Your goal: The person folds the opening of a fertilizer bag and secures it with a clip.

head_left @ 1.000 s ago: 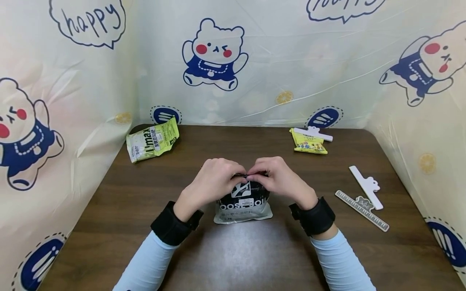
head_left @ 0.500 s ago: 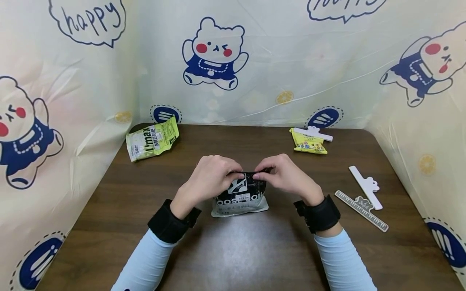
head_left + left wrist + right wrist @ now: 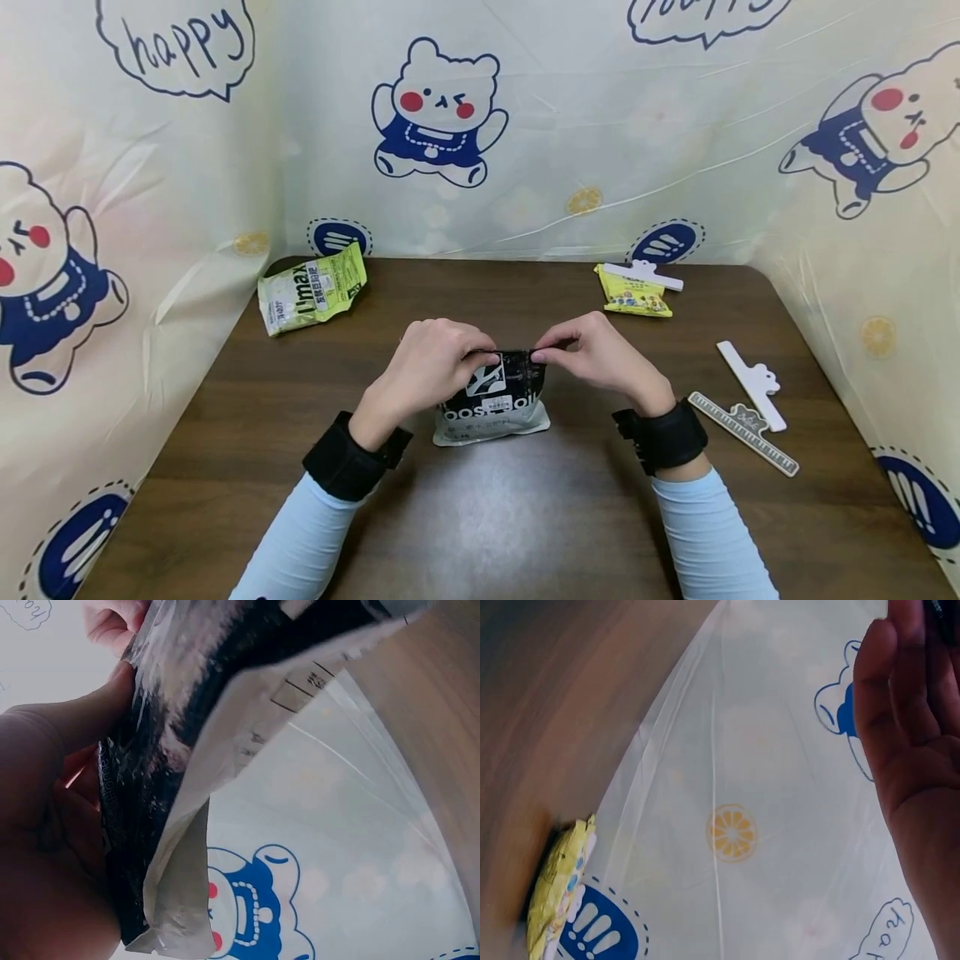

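A black and grey plastic bag (image 3: 495, 408), printed with white letters, stands at the middle of the table. My left hand (image 3: 435, 358) pinches its top edge at the left corner between thumb and fingers. At the right corner of the same edge, my right hand (image 3: 600, 354) pinches the film with thumb and forefinger. The left wrist view shows the black film (image 3: 142, 795) of the bag close up, with its pale inner side visible behind the left thumb (image 3: 97, 705). Only part of the right hand (image 3: 915, 742) appears in the right wrist view.
A green snack bag (image 3: 313, 290) lies at the back left. At the back right is a small yellow packet (image 3: 636, 296) with a white clip (image 3: 643, 274) across its top. Two more sealing clips, one white (image 3: 752, 385) and one grey (image 3: 744, 433), lie on the right side.
Both hands have drawn apart along the bag's top edge, the right hand moving further right. The bag has shifted slightly away and to the left, and its top edge is spread wider.
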The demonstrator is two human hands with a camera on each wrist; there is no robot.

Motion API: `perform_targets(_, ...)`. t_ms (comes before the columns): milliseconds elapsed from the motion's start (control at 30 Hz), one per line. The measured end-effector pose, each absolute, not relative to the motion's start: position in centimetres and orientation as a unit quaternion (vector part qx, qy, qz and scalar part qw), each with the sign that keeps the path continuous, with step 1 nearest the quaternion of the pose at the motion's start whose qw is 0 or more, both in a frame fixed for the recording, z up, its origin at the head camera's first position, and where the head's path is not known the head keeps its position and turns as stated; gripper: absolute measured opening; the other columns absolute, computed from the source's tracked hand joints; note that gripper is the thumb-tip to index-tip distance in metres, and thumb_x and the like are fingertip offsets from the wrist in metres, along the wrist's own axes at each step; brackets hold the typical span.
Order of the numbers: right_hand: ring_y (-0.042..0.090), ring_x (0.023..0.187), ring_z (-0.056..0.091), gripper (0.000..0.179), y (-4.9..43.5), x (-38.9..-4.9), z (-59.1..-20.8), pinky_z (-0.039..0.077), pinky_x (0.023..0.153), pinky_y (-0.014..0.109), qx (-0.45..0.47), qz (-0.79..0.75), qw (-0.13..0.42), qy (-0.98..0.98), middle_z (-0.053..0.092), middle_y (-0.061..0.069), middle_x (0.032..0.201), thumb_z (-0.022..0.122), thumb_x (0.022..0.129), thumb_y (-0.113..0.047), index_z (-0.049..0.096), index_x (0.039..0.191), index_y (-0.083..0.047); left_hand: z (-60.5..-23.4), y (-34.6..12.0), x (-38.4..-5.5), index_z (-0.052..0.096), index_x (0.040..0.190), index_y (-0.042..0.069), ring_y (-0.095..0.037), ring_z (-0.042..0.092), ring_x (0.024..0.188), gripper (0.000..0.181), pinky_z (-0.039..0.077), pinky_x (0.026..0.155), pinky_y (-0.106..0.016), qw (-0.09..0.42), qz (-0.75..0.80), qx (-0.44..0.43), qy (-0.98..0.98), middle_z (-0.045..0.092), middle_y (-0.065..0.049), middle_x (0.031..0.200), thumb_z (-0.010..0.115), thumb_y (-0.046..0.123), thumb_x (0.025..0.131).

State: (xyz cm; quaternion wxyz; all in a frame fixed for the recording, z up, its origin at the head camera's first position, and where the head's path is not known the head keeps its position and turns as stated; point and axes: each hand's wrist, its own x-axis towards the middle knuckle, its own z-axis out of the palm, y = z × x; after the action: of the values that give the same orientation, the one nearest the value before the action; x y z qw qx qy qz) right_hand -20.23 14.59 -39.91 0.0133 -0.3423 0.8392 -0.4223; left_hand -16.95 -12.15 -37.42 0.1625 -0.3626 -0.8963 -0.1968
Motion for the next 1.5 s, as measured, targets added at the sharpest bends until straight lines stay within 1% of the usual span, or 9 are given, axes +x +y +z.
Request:
perform_targets(200, 0.018, 0.063, 0.058, 0.008, 14.5, -20.4, -39.9, 0.043, 0.055, 0.036, -0.351, -0.422, 0.012, 0.835, 0.079, 0.004, 0.079, 0.079, 0.094, -0.011, 0.082, 0.088, -0.014, -37.3, -12.2, -17.0, 0.083, 0.092, 0.017, -0.014, 0.071, 0.068, 0.004, 0.051, 0.05, -0.034, 0.163, -0.202, -0.36, -0.896, 0.081, 0.002, 0.083, 0.081, 0.02, 0.092)
perform_targets(333, 0.019, 0.069, 0.063, 0.006, 14.6, -20.6, -40.2, 0.049, 0.061, 0.037, -0.342, -0.428, 0.023, 0.837, 0.08, 0.005, 0.082, 0.079, 0.094, -0.013, 0.082, 0.089, -0.013, -37.5, -12.1, -17.1, 0.083, 0.092, 0.016, -0.014, 0.071, 0.069, 0.004, 0.052, 0.051, -0.034, 0.16, -0.205, -0.36, -0.896, 0.081, 0.001, 0.083, 0.081, 0.02, 0.092)
perform_targets(433, 0.02, 0.076, 0.068, 0.005, 14.8, -20.6, -40.2, 0.055, 0.068, 0.039, -0.328, -0.434, 0.049, 0.838, 0.081, 0.006, 0.089, 0.079, 0.094, -0.014, 0.083, 0.095, -0.012, -37.6, -12.1, -17.1, 0.083, 0.093, 0.016, -0.014, 0.072, 0.07, 0.004, 0.052, 0.051, -0.034, 0.158, -0.208, -0.36, -0.896, 0.081, 0.001, 0.083, 0.081, 0.019, 0.092)
perform_targets(567, 0.02, 0.084, 0.071, 0.01, 15.2, -20.5, -39.9, 0.061, 0.077, 0.045, -0.314, -0.433, 0.089, 0.84, 0.081, 0.007, 0.098, 0.078, 0.094, -0.012, 0.082, 0.104, -0.01, -37.7, -12.2, -17.1, 0.083, 0.093, 0.017, -0.014, 0.072, 0.071, 0.004, 0.053, 0.052, -0.034, 0.154, -0.209, -0.361, -0.896, 0.081, 0.001, 0.084, 0.081, 0.019, 0.092)
perform_targets(667, 0.02, 0.088, 0.072, 0.015, 15.5, -20.4, -39.6, 0.062, 0.082, 0.049, -0.314, -0.427, 0.101, 0.842, 0.081, 0.008, 0.103, 0.078, 0.094, -0.011, 0.08, 0.109, -0.01, -37.8, -12.2, -17.1, 0.083, 0.093, 0.017, -0.014, 0.072, 0.071, 0.004, 0.053, 0.053, -0.035, 0.154, -0.209, -0.362, -0.895, 0.081, 0.001, 0.085, 0.081, 0.019, 0.092)
perform_targets(1100, 0.024, 0.098, 0.072, 0.028, 16.6, -19.8, -38.4, 0.06, 0.089, 0.056, -0.318, -0.428, 0.077, 0.842, 0.078, 0.012, 0.115, 0.079, 0.093, -0.01, 0.075, 0.12, -0.007, -37.6, -12.1, -17.1, 0.083, 0.095, 0.018, -0.014, 0.072, 0.075, 0.005, 0.052, 0.054, -0.033, 0.149, -0.197, -0.37, -0.895, 0.08, 0.004, 0.087, 0.079, 0.02, 0.094)
perform_targets(1333, 0.029, 0.098, 0.071, 0.022, 20.2, -20.2, -37.7, 0.059, 0.087, 0.055, -0.254, -0.394, 0.051, 0.882, 0.078, 0.016, 0.11, 0.073, 0.099, -0.01, 0.076, 0.119, -0.003, -37.5, -12.1, -17.0, 0.083, 0.094, 0.018, -0.013, 0.069, 0.07, 0.004, 0.048, 0.052, -0.032, 0.155, -0.194, -0.37, -0.895, 0.079, 0.004, 0.085, 0.079, 0.021, 0.094)
perform_targets(1400, 0.032, 0.1, 0.069, 0.022, 21.6, -20.6, -37.9, 0.057, 0.089, 0.056, -0.223, -0.368, 0.062, 0.9, 0.077, 0.019, 0.112, 0.07, 0.101, -0.013, 0.075, 0.12, -0.002, -37.5, -12.2, -17.0, 0.083, 0.093, 0.018, -0.012, 0.069, 0.07, 0.004, 0.048, 0.051, -0.032, 0.157, -0.194, -0.37, -0.895, 0.079, 0.004, 0.085, 0.08, 0.02, 0.094)
perform_targets(1500, 0.038, 0.108, 0.067, 0.03, 23.8, -21.2, -38.7, 0.055, 0.094, 0.059, -0.185, -0.326, 0.103, 0.921, 0.074, 0.024, 0.119, 0.065, 0.104, -0.019, 0.072, 0.125, 0.002, -37.5, -12.2, -17.0, 0.083, 0.093, 0.018, -0.012, 0.069, 0.07, 0.004, 0.048, 0.051, -0.032, 0.159, -0.196, -0.371, -0.894, 0.079, 0.004, 0.085, 0.08, 0.02, 0.093)
